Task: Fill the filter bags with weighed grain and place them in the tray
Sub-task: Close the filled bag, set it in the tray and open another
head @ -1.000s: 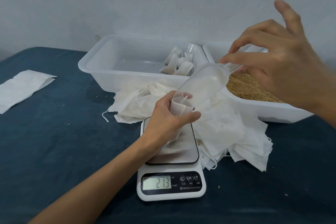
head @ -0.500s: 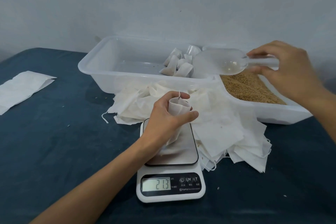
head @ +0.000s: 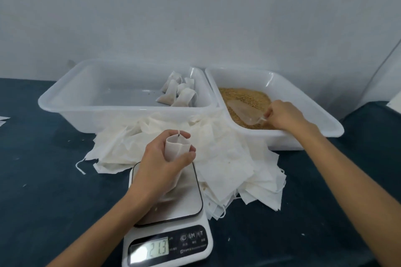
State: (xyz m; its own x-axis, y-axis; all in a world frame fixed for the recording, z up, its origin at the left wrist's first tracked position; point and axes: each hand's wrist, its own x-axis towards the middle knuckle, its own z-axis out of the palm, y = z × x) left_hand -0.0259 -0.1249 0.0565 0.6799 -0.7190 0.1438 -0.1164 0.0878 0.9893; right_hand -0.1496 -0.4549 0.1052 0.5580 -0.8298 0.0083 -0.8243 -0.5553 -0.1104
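My left hand (head: 161,167) grips a white filter bag (head: 176,147) upright on the steel plate of a white kitchen scale (head: 171,232); the display reads 21.3. The bag's mouth is open at the top. My right hand (head: 284,115) holds the handle of a clear plastic scoop (head: 243,110), which lies in the brown grain (head: 245,96) inside the right white tray (head: 314,110). The left white tray (head: 69,93) holds several filled bags (head: 178,93) in its far right corner.
A heap of empty white filter bags (head: 219,158) lies between the trays and the scale, spilling to the right. The tabletop is dark blue cloth (head: 43,191). A white sheet shows at the left edge (head: 3,119). A pale wall stands behind the trays.
My right hand has carried the scoop from above the held bag back to the right tray and lowered it into the grain. My left hand and bag stayed on the scale.
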